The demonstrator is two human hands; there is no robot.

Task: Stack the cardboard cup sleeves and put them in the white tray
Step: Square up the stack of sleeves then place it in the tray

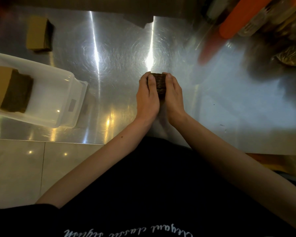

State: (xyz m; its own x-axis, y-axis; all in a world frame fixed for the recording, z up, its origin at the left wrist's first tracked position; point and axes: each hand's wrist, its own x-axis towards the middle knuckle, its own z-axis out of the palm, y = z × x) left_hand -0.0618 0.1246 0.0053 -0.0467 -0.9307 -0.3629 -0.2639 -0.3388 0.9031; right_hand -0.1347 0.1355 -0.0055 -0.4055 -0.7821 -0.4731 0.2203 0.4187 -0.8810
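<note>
- Left hand [148,98] and right hand [173,96] press a sleeve stack [160,82] between them, right of the white tray [65,100].
- Tray holds another stack [9,88].

There is one view only, from a wide-angle camera on the person's head. It looks forward and steeply down over the steel worktop [109,65], close above both forearms, with the person's black shirt [152,194] filling the bottom edge.

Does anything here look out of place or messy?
One stack of sleeves sits alone on the steel counter, outside the white tray. Another stack lies in the tray, slightly fanned. Nothing looks spilled or damaged.
</note>
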